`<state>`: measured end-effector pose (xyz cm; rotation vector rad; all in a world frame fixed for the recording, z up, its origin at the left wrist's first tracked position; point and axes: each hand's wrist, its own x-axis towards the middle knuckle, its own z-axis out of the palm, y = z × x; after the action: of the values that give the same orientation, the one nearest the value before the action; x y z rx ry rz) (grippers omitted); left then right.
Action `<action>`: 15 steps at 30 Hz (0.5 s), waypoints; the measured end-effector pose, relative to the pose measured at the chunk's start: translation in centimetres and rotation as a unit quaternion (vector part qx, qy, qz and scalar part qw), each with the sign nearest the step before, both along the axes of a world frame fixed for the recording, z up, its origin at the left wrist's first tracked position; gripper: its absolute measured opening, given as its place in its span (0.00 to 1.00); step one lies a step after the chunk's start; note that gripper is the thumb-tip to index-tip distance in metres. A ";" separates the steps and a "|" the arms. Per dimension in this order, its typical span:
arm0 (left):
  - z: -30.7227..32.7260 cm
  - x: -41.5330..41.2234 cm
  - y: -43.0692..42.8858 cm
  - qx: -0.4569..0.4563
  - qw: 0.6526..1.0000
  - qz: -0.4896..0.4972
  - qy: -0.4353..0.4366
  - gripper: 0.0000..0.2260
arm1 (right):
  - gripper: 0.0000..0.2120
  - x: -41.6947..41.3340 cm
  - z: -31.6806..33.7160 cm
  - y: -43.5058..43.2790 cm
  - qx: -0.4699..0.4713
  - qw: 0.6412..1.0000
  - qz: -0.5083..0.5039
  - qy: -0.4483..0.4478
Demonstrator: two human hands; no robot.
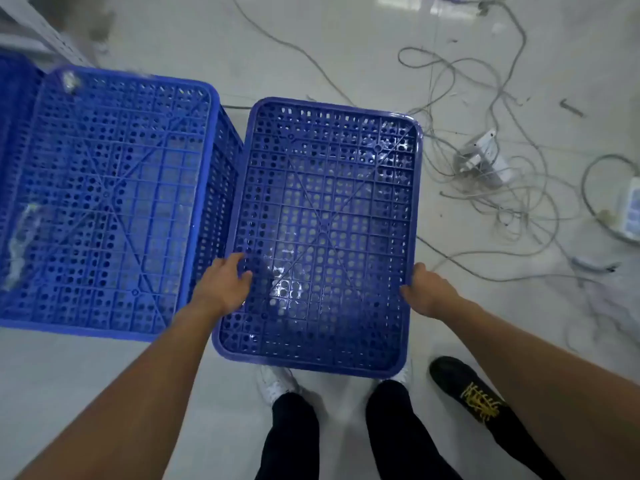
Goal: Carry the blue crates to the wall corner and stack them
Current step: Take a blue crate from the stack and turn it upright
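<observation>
blue perforated plastic: the crate (329, 202) sits between the two hands, its long axis running straight ahead from the fingers. the left hand (225, 285) curls its fingers over the left rim, tips inside. the right hand (427, 292) hooks its thumb over the right rim, its other fingers hidden. a second blue crate (104, 202) lies just outside the left fingers, long axis parallel. the left hand is nearer it, so stacking likely means a leftward shift.
</observation>
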<state>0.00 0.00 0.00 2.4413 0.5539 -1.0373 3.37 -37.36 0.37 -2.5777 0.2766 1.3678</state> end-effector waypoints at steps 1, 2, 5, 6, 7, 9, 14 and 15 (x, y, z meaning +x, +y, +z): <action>-0.5 0.1 0.1 0.030 0.999 0.003 -0.032 0.23 | 0.21 0.3 -0.8 0.1 -0.018 1.000 -0.009 -0.007; -1.1 0.2 0.4 0.056 0.996 0.018 -0.063 0.23 | 0.23 0.6 -1.4 0.0 -0.043 0.999 -0.021 -0.022; -3.2 0.8 1.2 0.089 0.990 0.051 -0.091 0.23 | 0.20 1.2 -3.7 -0.4 -0.065 0.994 -0.073 -0.053; -3.9 1.0 1.5 0.093 0.991 0.056 -0.077 0.24 | 0.19 1.4 -4.5 -0.4 -0.060 0.992 -0.091 -0.059; -4.4 1.2 1.8 0.089 0.992 0.059 -0.067 0.24 | 0.19 1.5 -5.0 -0.4 -0.052 0.991 -0.099 -0.068; -5.4 1.7 2.2 0.059 0.993 0.065 -0.073 0.23 | 0.21 2.0 -6.1 -0.3 -0.038 0.986 -0.123 -0.105; -7.4 3.0 3.0 0.051 0.990 0.076 -0.107 0.23 | 0.24 3.3 -7.8 0.1 -0.006 0.961 -0.224 -0.162; -7.6 3.2 3.0 0.048 0.991 0.079 -0.101 0.24 | 0.24 3.3 -8.0 0.2 -0.009 0.959 -0.232 -0.165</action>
<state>3.21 3.03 -7.64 2.5004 0.7293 -0.7057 6.71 -37.17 -7.65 -2.4776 0.7749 0.7636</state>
